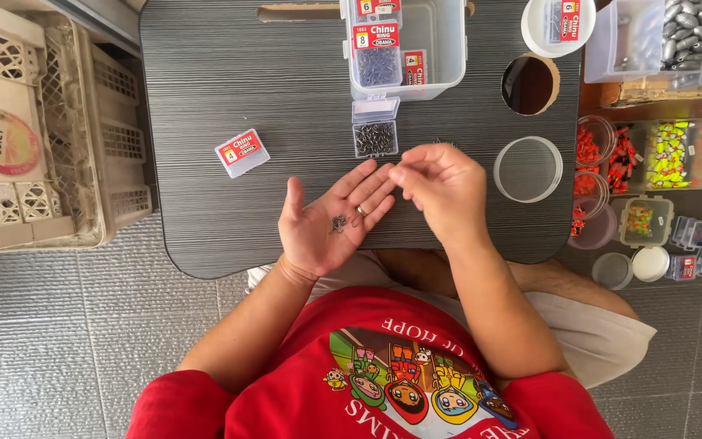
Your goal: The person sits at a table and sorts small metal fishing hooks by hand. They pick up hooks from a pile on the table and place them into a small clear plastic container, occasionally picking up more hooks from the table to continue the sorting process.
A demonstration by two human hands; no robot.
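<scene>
Hooks point(339, 222) lie on the flat, open left hand point(331, 223) near the desk's front edge while the right hand point(440, 183) pinches closed, contents unclear, just below the open hook box point(374, 138).

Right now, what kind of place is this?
Likely a small fishing-tackle packing spot at home or in a shop: low table on tiled floor, open box of hooks, trays of bright floats, sinkers. Left hand holds a few hooks.
</scene>
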